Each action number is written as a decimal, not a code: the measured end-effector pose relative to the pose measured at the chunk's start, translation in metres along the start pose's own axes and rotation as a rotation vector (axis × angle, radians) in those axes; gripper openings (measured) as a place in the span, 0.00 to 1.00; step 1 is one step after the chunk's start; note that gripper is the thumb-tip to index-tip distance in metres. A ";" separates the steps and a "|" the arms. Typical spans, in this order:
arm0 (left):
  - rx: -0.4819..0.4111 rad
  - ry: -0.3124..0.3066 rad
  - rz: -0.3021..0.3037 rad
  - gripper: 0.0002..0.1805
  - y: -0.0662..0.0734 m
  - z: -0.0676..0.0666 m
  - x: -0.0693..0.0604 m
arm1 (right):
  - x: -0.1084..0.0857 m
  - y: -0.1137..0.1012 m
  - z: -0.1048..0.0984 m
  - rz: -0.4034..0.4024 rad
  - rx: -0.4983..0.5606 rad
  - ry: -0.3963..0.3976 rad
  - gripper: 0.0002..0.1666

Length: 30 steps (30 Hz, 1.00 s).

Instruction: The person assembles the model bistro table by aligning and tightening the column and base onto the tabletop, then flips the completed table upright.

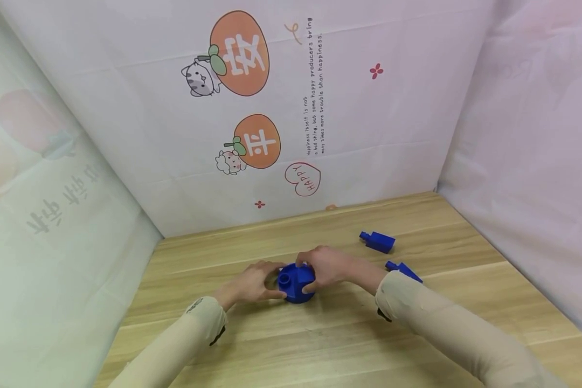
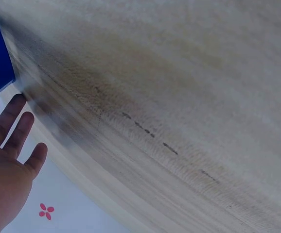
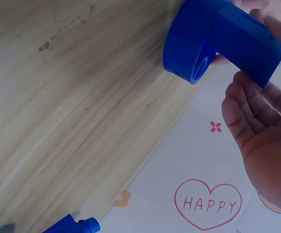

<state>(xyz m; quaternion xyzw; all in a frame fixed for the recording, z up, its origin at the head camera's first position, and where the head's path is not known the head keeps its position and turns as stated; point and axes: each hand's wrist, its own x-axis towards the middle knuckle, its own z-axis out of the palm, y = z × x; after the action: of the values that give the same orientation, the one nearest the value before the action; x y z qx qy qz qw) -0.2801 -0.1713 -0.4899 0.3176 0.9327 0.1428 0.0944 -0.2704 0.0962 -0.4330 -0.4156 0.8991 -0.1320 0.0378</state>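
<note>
A round blue base with a raised rim sits on the wooden table between both hands. My left hand holds its left side, thumb at the near edge and fingers at the far edge. In the left wrist view those fingers reach toward the base's wall. From the right, my right hand pinches a blue block between thumb and fingers, over the base. How far the block sits inside is hidden. A small round blue knob shows within the rim, beside the block.
To the right on the table lie a rectangular blue piece with a round knob and a tapered blue piece, close to the right sleeve. Printed white sheets stand behind and at both sides.
</note>
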 end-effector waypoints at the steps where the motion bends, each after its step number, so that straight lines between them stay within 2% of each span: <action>1: -0.001 -0.001 -0.004 0.47 0.000 0.000 0.000 | -0.001 0.000 0.000 -0.014 0.004 -0.007 0.32; 3: -0.004 -0.005 -0.013 0.48 0.001 0.000 -0.001 | -0.002 0.000 -0.001 -0.044 0.005 -0.023 0.34; 7: -0.009 -0.013 -0.027 0.49 0.001 0.000 -0.001 | -0.004 0.001 -0.002 -0.089 -0.020 -0.042 0.30; 11: -0.009 -0.010 -0.025 0.49 0.000 0.001 -0.001 | -0.005 0.001 -0.001 -0.080 -0.033 -0.056 0.31; 15: -0.005 -0.006 -0.025 0.49 -0.001 0.002 0.000 | -0.005 0.002 -0.001 -0.091 0.005 -0.065 0.31; 18: 0.000 -0.012 -0.024 0.49 0.000 0.001 0.000 | -0.005 0.003 -0.002 -0.122 0.017 -0.049 0.28; 21: 0.004 -0.020 -0.024 0.48 0.000 0.001 0.000 | -0.005 0.001 0.000 -0.119 -0.021 -0.015 0.24; 25: 0.005 -0.016 -0.016 0.48 0.000 0.000 0.000 | -0.003 -0.003 0.003 -0.094 -0.084 0.013 0.27; 30: 0.001 -0.014 -0.016 0.48 0.000 0.000 0.000 | -0.003 -0.004 0.002 -0.113 -0.073 0.019 0.26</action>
<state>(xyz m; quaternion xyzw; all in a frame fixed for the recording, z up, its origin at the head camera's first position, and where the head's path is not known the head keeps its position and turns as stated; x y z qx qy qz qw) -0.2801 -0.1713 -0.4901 0.3111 0.9346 0.1393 0.1018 -0.2654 0.0958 -0.4337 -0.4654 0.8788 -0.1048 0.0065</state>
